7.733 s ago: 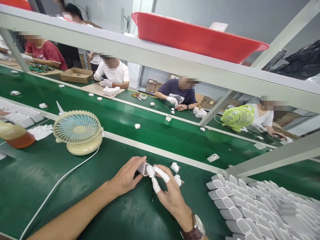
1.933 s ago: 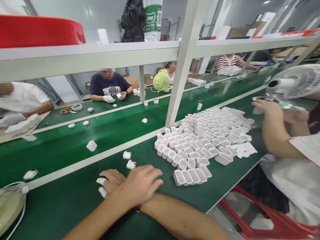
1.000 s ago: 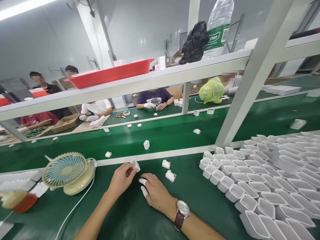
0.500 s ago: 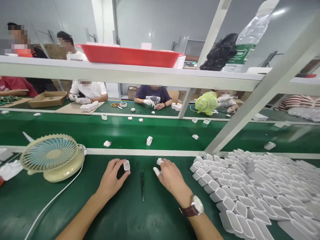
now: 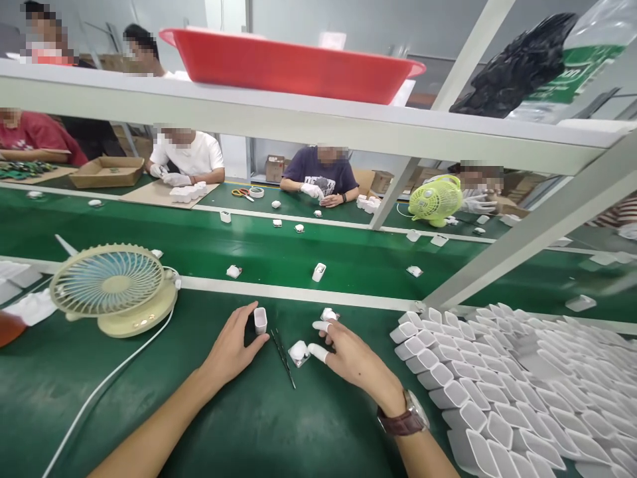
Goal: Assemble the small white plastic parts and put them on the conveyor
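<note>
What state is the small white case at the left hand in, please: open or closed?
Open: the white case at the left hand shows its rim and hollow inside, uncovered.

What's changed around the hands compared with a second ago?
One white lump has moved left, beside the tweezers, with the right hand close to it. The left hand still holds the white cup. The other lump and desk fan look unmoved.

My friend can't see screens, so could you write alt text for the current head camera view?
The person's left hand holds a small, open white cup on a green bench, beside tweezers. The right hand, wearing two white finger covers, is near two small white parts. Many white cups stand nearby; people work opposite.
</note>
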`<action>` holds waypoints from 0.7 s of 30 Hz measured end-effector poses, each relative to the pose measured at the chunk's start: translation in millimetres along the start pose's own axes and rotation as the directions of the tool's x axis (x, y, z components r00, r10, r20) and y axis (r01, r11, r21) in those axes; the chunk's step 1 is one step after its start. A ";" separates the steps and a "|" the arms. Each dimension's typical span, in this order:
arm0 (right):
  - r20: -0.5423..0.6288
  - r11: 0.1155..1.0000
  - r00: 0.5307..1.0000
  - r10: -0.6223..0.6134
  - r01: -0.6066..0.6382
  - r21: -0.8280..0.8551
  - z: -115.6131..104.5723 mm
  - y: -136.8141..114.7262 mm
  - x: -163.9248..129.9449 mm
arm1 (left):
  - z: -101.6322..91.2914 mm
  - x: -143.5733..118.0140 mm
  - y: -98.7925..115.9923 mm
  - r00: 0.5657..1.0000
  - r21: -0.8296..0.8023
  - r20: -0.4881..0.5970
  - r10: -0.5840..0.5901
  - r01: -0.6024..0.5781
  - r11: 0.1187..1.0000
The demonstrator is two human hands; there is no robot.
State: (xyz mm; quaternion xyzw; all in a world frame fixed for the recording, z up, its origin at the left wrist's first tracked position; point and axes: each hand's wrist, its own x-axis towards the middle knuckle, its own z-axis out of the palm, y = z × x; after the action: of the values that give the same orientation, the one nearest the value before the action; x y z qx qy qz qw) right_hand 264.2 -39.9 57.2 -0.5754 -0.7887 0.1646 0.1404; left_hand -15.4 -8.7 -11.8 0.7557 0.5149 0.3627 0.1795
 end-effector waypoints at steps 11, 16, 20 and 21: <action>-0.019 0.977 0.980 -0.197 0.198 0.084 19.3 4.6 4.9 | 0.2 1.2 0.3 1.000 0.018 0.004 -0.018 0.018 1.000; -0.027 0.948 0.954 -0.297 0.298 0.111 18.2 3.8 4.6 | -0.5 2.0 -0.8 1.000 0.034 0.001 -0.005 0.005 0.999; -0.009 0.944 0.955 -0.297 0.296 0.147 18.1 -2.7 5.4 | -0.5 2.2 -1.9 1.000 0.046 0.002 0.009 -0.009 0.999; -0.026 0.947 0.958 -0.285 0.285 0.147 18.5 -3.5 5.6 | -0.5 2.3 -2.1 1.000 0.048 0.002 0.012 -0.012 0.999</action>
State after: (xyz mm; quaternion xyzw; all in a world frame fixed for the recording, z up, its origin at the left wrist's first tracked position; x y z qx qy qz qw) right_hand 251.9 -37.3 42.1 -0.4437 -0.8487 0.2001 0.2070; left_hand -16.6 -5.8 -12.0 0.7632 0.5187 0.3507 0.1595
